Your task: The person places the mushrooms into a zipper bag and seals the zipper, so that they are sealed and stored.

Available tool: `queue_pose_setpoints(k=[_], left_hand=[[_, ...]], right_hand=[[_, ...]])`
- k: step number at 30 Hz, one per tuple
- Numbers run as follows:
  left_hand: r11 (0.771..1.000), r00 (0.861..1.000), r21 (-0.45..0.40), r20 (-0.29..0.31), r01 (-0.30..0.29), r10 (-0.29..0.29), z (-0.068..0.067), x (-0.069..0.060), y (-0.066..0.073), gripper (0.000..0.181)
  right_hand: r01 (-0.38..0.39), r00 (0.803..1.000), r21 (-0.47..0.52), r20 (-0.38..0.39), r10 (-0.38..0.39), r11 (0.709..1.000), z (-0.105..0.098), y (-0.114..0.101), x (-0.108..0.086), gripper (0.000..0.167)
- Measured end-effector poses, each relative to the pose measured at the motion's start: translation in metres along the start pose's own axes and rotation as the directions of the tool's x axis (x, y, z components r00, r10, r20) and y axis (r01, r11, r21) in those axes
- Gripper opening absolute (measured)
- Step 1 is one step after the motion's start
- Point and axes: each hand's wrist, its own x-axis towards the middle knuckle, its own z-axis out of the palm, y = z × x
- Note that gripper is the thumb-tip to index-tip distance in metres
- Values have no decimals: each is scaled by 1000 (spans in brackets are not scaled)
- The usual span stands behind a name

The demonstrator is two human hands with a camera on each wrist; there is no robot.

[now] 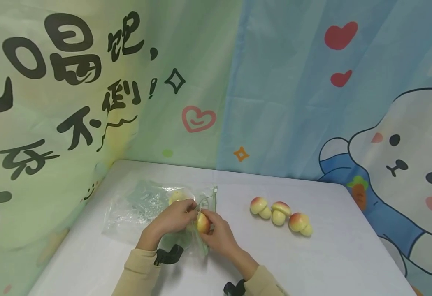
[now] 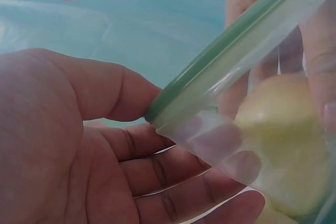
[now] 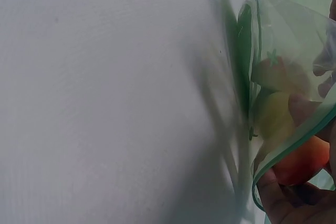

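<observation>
A clear zip bag (image 1: 121, 213) with a green-edged mouth lies on the table. My left hand (image 1: 173, 218) pinches the rim of that mouth between thumb and fingers, plain in the left wrist view at the green zip strip (image 2: 210, 66). At the opening, my right hand (image 1: 221, 236) grips a red-and-yellow toy mushroom (image 1: 203, 223), its red cap (image 3: 302, 163) showing in the right wrist view. Part of this mushroom is behind the clear film. Another yellowish mushroom (image 1: 177, 196) sits inside the bag, partly hidden by my left hand.
Several things share the white table (image 1: 275, 263). Right of the bag stand three more toy mushrooms in a row: a left one (image 1: 259, 206), a middle one (image 1: 280, 212) and a right one (image 1: 299, 223). A printed curtain (image 1: 282, 102) hangs behind the table.
</observation>
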Motion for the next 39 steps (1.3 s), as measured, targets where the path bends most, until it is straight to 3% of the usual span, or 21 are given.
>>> queue_pose_setpoints(k=[13,20,25,31,39], left_hand=[[999,1000,-34,20,-7,8,1,-3,0,20],[999,1000,-38,19,9,-8,2,-1,3,20],[999,999,-35,16,33,-32,2,-1,4,21],[998,999,-46,17,48,-47,2,-3,4,20],[997,999,-62,19,48,-47,1,-3,5,23]], right_hand=[[3,1000,6,17,-3,1000,6,0,1,65],[-87,996,128,-8,89,988,-1,3,-7,65],[-133,989,191,-37,142,973,-15,9,-16,64],[-155,975,140,-139,174,978,-38,28,-27,60],[-239,920,155,-279,275,958,-89,53,-42,57]])
